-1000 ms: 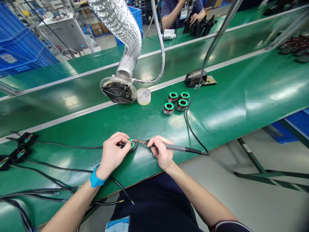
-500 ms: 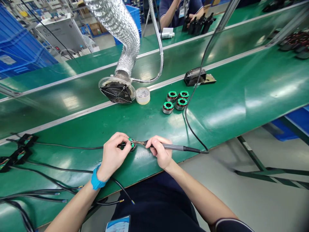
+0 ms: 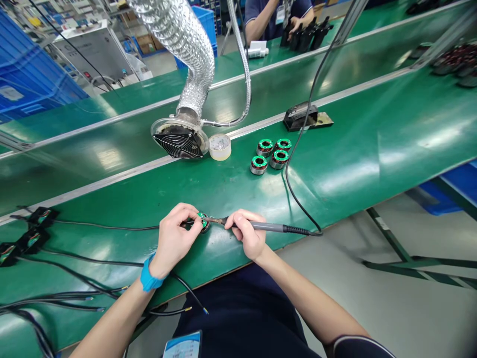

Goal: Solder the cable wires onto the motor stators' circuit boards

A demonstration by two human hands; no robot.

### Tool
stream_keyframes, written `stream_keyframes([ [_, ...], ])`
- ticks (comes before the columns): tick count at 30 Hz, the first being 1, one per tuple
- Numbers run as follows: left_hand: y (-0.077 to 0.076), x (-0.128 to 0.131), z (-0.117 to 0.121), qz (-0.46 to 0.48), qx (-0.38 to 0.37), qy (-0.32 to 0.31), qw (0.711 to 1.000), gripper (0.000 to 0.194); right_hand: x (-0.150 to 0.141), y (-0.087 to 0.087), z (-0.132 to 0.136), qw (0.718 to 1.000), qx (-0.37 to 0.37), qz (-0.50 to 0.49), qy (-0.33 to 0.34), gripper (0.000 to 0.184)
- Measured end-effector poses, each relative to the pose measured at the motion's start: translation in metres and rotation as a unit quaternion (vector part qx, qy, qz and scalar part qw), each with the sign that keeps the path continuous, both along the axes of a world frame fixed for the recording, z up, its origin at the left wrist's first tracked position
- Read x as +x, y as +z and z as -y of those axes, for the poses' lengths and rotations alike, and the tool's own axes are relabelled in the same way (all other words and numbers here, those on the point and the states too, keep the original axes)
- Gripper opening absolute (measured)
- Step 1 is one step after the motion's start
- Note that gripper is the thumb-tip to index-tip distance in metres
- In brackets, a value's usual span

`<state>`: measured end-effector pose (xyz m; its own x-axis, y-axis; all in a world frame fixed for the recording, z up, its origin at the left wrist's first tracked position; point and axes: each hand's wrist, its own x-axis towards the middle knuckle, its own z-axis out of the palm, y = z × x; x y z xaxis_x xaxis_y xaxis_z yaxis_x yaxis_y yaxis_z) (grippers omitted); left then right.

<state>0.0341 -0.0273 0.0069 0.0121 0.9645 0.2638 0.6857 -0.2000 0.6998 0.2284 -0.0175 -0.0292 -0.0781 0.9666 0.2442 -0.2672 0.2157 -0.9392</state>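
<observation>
My right hand [image 3: 249, 234] is closed around the grip of a grey soldering iron [image 3: 271, 226]. The iron lies nearly level, and its tip touches a small motor stator [image 3: 204, 226] topped by a green circuit board. On the stator's left side, my left hand [image 3: 177, 239], with a blue band on its wrist, pinches the end of a black cable [image 3: 143, 228] against the board. Its fingertips hide the wire ends and part of the stator. Beyond the hands, several similar stators [image 3: 259, 165] with green boards stand grouped on the green bench [image 3: 156, 194].
A fume extractor [image 3: 181, 141] on a foil duct hangs over the bench, beside a round white tub [image 3: 220, 147]. A black soldering iron holder [image 3: 307, 118] sits by the rail. Black cables [image 3: 89, 261] run across the left side. Opposite, a co-worker [image 3: 278, 20] handles black parts.
Both hands, the soldering iron and the stator keep practically the same positions. The whole view has shifted very slightly.
</observation>
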Motion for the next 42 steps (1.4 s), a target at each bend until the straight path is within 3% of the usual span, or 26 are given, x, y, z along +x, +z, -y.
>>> stream_keyframes([
  [10, 0.001, -0.001, 0.001, 0.005, -0.012, 0.001, 1.0, 0.017, 0.0, 0.003, 0.001, 0.997, -0.047, -0.032, -0.047, 0.042],
  [18, 0.001, -0.001, 0.0, 0.001, -0.011, -0.001, 1.0, 0.017, -0.001, 0.0, 0.003, 0.997, 0.0, 0.003, -0.078, 0.042],
  [21, 0.0, -0.002, 0.0, 0.004, -0.014, -0.008, 1.0, 0.017, 0.003, 0.002, 0.0, 0.991, 0.036, 0.07, -0.11, 0.04],
  [24, -0.001, -0.003, 0.0, 0.004, -0.013, -0.013, 1.0, 0.017, 0.015, 0.012, -0.016, 0.962, 0.098, 0.195, -0.166, 0.034],
  [28, -0.001, -0.003, 0.0, 0.007, -0.005, -0.01, 1.0, 0.018, 0.041, 0.024, -0.057, 0.868, 0.19, 0.392, -0.236, 0.026],
  [30, -0.001, -0.002, 0.0, 0.011, -0.004, -0.012, 1.0, 0.018, 0.053, 0.023, -0.081, 0.821, 0.208, 0.476, -0.236, 0.028],
  [32, -0.002, -0.002, 0.0, 0.014, -0.006, -0.014, 1.0, 0.016, 0.062, 0.018, -0.102, 0.794, 0.218, 0.527, -0.212, 0.035],
  [36, -0.002, -0.002, 0.0, 0.016, -0.01, -0.009, 1.0, 0.017, 0.071, 0.002, -0.125, 0.786, 0.234, 0.546, -0.167, 0.04],
  [42, 0.001, -0.001, 0.0, 0.022, -0.012, -0.014, 1.0, 0.017, 0.074, -0.003, -0.12, 0.793, 0.237, 0.536, -0.164, 0.037],
])
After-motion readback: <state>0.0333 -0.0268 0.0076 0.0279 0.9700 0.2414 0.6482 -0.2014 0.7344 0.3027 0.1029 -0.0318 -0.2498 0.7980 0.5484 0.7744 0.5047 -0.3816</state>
